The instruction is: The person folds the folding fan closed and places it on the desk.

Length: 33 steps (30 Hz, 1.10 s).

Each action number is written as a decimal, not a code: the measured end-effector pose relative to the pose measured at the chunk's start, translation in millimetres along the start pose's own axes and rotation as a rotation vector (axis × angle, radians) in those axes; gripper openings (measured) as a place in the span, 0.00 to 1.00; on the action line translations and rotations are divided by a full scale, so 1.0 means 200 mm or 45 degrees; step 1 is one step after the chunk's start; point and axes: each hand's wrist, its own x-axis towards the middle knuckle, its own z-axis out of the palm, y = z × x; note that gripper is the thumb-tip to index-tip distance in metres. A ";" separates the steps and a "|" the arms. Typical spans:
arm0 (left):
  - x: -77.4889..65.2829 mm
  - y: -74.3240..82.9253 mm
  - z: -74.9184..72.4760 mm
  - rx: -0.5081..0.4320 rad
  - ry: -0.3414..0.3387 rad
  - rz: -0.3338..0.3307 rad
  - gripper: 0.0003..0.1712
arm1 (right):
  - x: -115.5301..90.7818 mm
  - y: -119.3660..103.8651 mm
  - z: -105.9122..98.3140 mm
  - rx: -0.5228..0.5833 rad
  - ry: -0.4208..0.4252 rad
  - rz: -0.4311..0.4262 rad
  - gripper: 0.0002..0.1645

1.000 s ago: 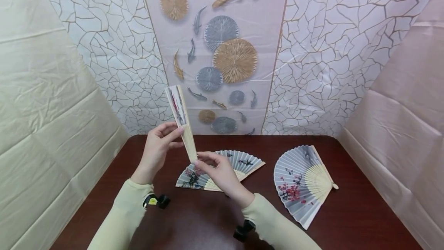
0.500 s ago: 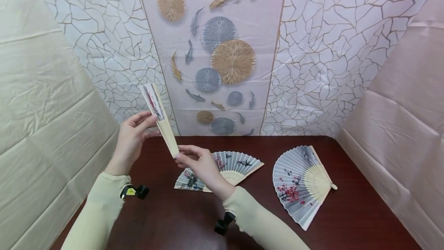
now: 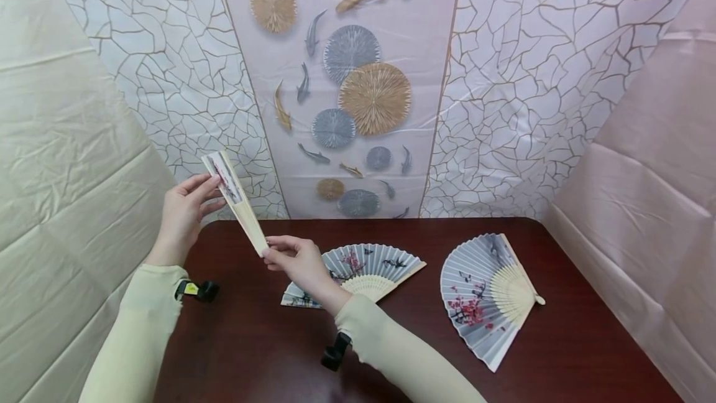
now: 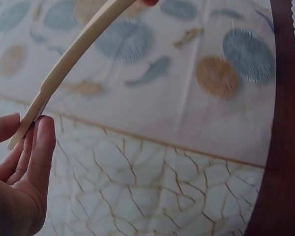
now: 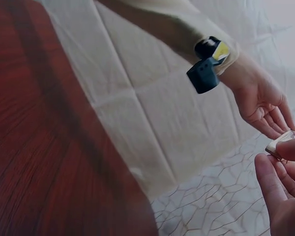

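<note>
A folded hand fan [image 3: 239,205] with pale ribs and a strip of painted fabric is held up in the air, tilted, between both hands. My left hand [image 3: 181,213] pinches its upper, fabric end between thumb and fingers. Its pivot end is pinched by my right hand [image 3: 299,264]. In the left wrist view the fan's pale outer rib [image 4: 71,61] runs from the left fingertips to the top edge. From the right wrist, the fan [image 5: 275,145] shows nearly end-on between the two hands.
On the dark red-brown table [image 3: 252,341] lies a spread grey fan [image 3: 386,260] with blossom paintings, partly hidden by the right arm. Another spread fan [image 3: 475,297] lies at the right. Patterned cloth [image 3: 503,111] hangs behind the table, with plain cloth at both sides.
Both hands have moved left with the folded fan, and it leans further to the left. More of the middle spread fan shows. Both spread fans have stayed in place on the table.
</note>
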 end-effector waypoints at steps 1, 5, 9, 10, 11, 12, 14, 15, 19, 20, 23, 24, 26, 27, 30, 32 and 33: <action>0.01 -0.01 -0.02 -0.009 0.002 -0.016 0.02 | 0.01 0.01 0.01 -0.015 0.010 0.008 0.17; 0.05 -0.04 -0.10 -0.068 0.009 -0.084 0.01 | 0.03 0.07 0.03 -0.044 0.042 0.046 0.17; 0.07 -0.07 -0.18 -0.084 0.028 -0.153 0.02 | 0.04 0.12 0.05 -0.047 0.056 0.085 0.17; 0.07 -0.08 -0.19 -0.084 0.033 -0.172 0.03 | 0.04 0.13 0.05 -0.043 0.057 0.096 0.17; 0.08 -0.09 -0.21 -0.081 0.039 -0.189 0.03 | 0.04 0.14 0.06 -0.042 0.054 0.103 0.17; 0.08 -0.10 -0.23 -0.085 0.041 -0.207 0.03 | 0.04 0.15 0.07 -0.044 0.054 0.105 0.17; 0.10 -0.13 -0.26 -0.093 0.043 -0.242 0.05 | 0.03 0.17 0.08 -0.042 0.052 0.112 0.17; 0.10 -0.14 -0.27 -0.094 0.041 -0.258 0.05 | 0.03 0.18 0.09 -0.038 0.051 0.118 0.17; 0.10 -0.17 -0.31 -0.082 0.026 -0.318 0.05 | 0.01 0.22 0.12 -0.035 0.041 0.140 0.17; 0.10 -0.17 -0.32 -0.066 0.024 -0.334 0.04 | 0.01 0.23 0.12 -0.035 0.035 0.146 0.17; 0.08 -0.19 -0.32 0.006 0.026 -0.371 0.04 | -0.01 0.25 0.14 -0.039 0.023 0.162 0.17; 0.08 -0.20 -0.32 0.034 0.033 -0.386 0.05 | -0.01 0.26 0.14 -0.039 0.020 0.168 0.17; 0.08 -0.23 -0.34 0.077 0.054 -0.420 0.08 | -0.03 0.28 0.15 -0.049 0.010 0.171 0.16; 0.09 -0.25 -0.35 0.097 0.063 -0.433 0.10 | -0.03 0.29 0.15 -0.057 0.005 0.169 0.16; 0.10 -0.33 -0.41 0.155 0.073 -0.459 0.15 | -0.05 0.31 0.15 -0.058 -0.010 0.190 0.17; 0.10 -0.38 -0.45 0.202 0.051 -0.451 0.20 | -0.06 0.33 0.15 -0.068 -0.025 0.198 0.16; 0.09 -0.40 -0.46 0.233 0.036 -0.440 0.23 | -0.07 0.33 0.15 -0.064 -0.029 0.210 0.16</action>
